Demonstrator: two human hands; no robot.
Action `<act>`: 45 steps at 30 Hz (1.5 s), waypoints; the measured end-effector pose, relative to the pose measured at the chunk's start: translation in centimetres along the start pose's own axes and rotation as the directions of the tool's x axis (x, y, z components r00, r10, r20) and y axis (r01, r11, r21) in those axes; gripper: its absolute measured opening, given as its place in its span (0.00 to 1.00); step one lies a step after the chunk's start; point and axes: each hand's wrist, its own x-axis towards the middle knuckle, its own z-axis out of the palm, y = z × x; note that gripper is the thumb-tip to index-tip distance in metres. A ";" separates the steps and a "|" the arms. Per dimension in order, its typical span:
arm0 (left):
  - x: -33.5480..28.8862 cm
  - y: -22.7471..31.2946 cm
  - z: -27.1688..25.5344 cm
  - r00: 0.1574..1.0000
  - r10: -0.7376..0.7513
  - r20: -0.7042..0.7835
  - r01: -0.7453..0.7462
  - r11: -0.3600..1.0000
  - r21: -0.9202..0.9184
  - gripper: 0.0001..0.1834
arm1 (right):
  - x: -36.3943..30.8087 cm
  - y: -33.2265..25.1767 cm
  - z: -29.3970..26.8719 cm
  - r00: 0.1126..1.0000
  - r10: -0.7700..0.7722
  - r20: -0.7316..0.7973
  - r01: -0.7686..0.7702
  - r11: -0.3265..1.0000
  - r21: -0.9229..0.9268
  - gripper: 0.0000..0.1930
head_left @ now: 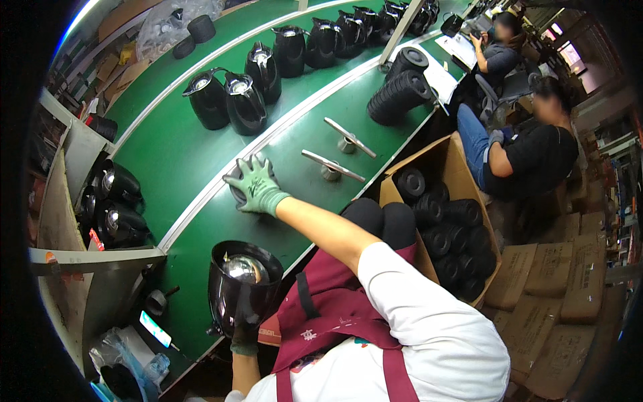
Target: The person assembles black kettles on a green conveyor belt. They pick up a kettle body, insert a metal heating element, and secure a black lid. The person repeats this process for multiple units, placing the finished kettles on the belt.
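Note:
My left hand (246, 342), in a dark-looking glove, grips the lower near side of a glossy black jug body (224, 295). The jug's wide open end faces up, showing a shiny silver dome inside. My right hand (258, 187), in a green glove, reaches across to the white strip on the green bench, fingers spread and palm down. A dark rounded edge shows beneath it; I cannot tell what it is. Right of that hand stand two metal T-shaped tools, one nearer (331, 166) and one farther (349, 138).
Black jugs (246, 104) stand in a line along the green bench (161, 161). Ribbed black round caps are stacked (400, 97) at the bench edge and fill a carton (492, 268) by my right. More jugs (120, 224) lie on a left shelf. Two people (536, 154) sit at right.

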 end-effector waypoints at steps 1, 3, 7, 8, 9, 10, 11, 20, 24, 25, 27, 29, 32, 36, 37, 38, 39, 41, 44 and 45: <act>0.1 0.1 0.4 1.000 0.008 0.019 -0.008 1.000 0.021 0.26 | -0.8 0.3 -0.1 0.985 -0.006 -0.171 0.010 1.000 0.022 0.49; 0.2 0.6 1.3 0.998 0.005 0.057 -0.008 0.999 0.053 0.26 | -4.1 0.3 -2.7 0.910 0.056 -0.411 0.053 0.967 0.251 0.48; 0.0 1.6 3.6 0.986 -0.015 0.166 -0.006 0.992 0.125 0.26 | -13.5 3.2 -4.5 0.882 0.221 -0.416 0.414 0.061 0.908 0.43; -0.1 1.7 4.2 0.982 -0.017 0.189 -0.008 0.991 0.132 0.26 | -17.5 2.7 -6.0 0.925 0.223 -0.307 0.351 -0.196 0.915 0.41; -0.4 2.1 5.2 0.975 -0.020 0.223 -0.013 0.989 0.147 0.26 | -21.5 2.3 -7.6 0.940 0.231 -0.251 0.303 -0.230 0.925 0.40; -0.4 2.4 6.3 0.964 -0.023 0.266 -0.024 0.985 0.171 0.26 | -23.8 2.5 -7.1 0.923 0.253 -0.289 0.344 -0.211 0.915 0.40; -0.4 2.7 7.3 0.954 -0.021 0.298 -0.036 0.982 0.185 0.26 | -25.7 2.5 -6.5 0.908 0.264 -0.325 0.380 -0.192 0.905 0.39; -0.2 3.7 13.7 0.886 -0.048 0.460 -0.052 0.978 0.202 0.25 | -35.4 3.0 -5.1 0.798 0.321 -0.509 0.436 0.275 0.857 0.38; -0.4 3.7 14.3 0.878 -0.066 0.473 -0.040 0.977 0.210 0.25 | -36.5 2.5 -5.5 0.770 0.368 -0.521 0.454 0.259 0.853 0.38; -0.4 3.8 14.4 0.880 -0.069 0.471 -0.038 0.976 0.214 0.25 | -36.7 2.4 -5.6 0.771 0.383 -0.509 0.443 0.253 0.860 0.38; -0.7 3.9 14.5 0.878 -0.073 0.473 -0.039 0.974 0.221 0.25 | -36.8 2.5 -5.5 0.773 0.401 -0.491 0.426 0.245 0.871 0.37; -0.6 4.0 14.5 0.876 -0.075 0.477 -0.040 0.973 0.226 0.25 | -36.7 2.7 -5.2 0.777 0.407 -0.480 0.416 0.241 0.877 0.38; -0.8 4.1 14.5 0.874 -0.083 0.479 -0.035 0.972 0.233 0.25 | -36.8 1.9 -5.8 0.782 0.468 -0.412 0.430 0.074 0.900 0.39; -0.8 4.1 14.9 0.865 -0.097 0.493 -0.029 0.970 0.243 0.25 | -37.4 2.6 -6.1 0.855 0.408 -0.321 0.336 0.037 0.941 0.41; -0.8 4.0 15.1 0.859 -0.108 0.501 -0.024 0.968 0.250 0.25 | -37.5 2.7 -6.1 0.846 0.411 -0.339 0.323 0.110 0.940 0.42; -0.9 4.0 15.3 0.851 -0.118 0.511 -0.020 0.967 0.256 0.25 | -37.6 2.8 -6.1 0.838 0.412 -0.357 0.309 0.182 0.934 0.42; -1.0 4.0 15.4 0.847 -0.126 0.517 -0.017 0.965 0.262 0.25 | -37.7 2.7 -6.4 0.828 0.372 -0.419 0.341 0.259 0.904 0.42; -1.1 3.9 15.4 0.843 -0.136 0.520 -0.014 0.962 0.274 0.25 | -37.9 2.4 -7.1 0.801 0.276 -0.531 0.405 0.403 0.821 0.42; -0.7 4.3 15.4 0.847 -0.144 0.512 -0.010 0.958 0.286 0.25 | -38.5 1.7 -5.6 0.823 0.420 -0.383 0.332 0.192 0.923 0.42; -0.9 4.2 15.2 0.857 -0.131 0.498 -0.017 0.959 0.283 0.25 | -38.4 2.7 -4.9 0.828 0.379 -0.414 0.312 0.302 0.901 0.38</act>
